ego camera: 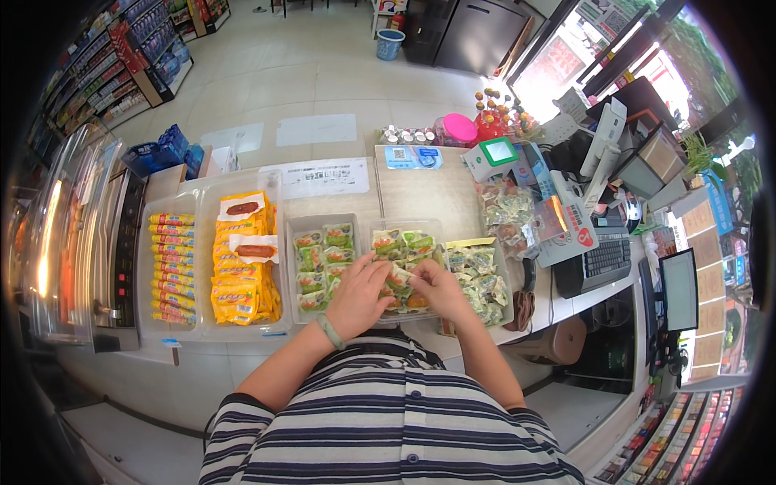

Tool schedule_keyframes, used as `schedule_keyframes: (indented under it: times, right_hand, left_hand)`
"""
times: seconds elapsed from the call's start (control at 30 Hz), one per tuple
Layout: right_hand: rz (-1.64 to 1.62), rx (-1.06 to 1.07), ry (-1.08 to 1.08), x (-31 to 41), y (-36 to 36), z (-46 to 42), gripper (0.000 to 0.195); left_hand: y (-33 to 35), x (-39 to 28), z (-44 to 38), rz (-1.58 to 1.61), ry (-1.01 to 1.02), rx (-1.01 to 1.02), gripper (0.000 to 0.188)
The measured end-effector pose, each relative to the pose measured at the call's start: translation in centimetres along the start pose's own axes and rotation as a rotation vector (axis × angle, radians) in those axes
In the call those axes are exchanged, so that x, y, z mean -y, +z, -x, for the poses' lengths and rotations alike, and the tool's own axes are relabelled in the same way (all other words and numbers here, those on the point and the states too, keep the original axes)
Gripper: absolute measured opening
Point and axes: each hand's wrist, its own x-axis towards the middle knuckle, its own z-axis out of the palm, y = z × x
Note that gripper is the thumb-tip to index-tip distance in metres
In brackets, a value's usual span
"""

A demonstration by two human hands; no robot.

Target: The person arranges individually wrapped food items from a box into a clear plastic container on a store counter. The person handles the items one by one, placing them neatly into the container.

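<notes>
A small green-and-white snack packet is between my hands, over a clear plastic tray of similar packets. My right hand pinches its right end between thumb and fingers. The fingertips of my left hand, with a pale green bangle at the wrist, rest at its left end; whether they grip it is hidden. Just left stands a grey bin with green packets in two columns. On the right, an open box holds more loose packets.
Yellow sausage packs and a row of wrapped sausage sticks fill plastic trays at left, beside a lit glass-covered roller grill. A payment device, bagged snacks and a keyboard crowd the counter's right. A stool stands below.
</notes>
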Motion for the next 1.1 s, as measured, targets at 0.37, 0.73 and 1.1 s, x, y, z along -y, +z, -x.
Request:
schedule_keyframes:
  times: [0.37,0.73,1.1]
  right_hand:
    - [-0.504,0.136,0.015,2.8,-1.1,2.5,0.008]
    - [-0.347,0.007,0.058,2.2,2.3,3.7,0.038]
    - [-0.087,-0.087,-0.165,6.2,6.2,-1.4,0.038]
  left_hand:
    - [-1.8,-1.8,-0.3,0.650,-0.370,0.027,0.026]
    - [-0.7,-1.0,1.7,0.622,-0.450,-0.048,0.017]
    - [-2.5,4.2,1.4,0.848,-0.514,-0.295,0.012]
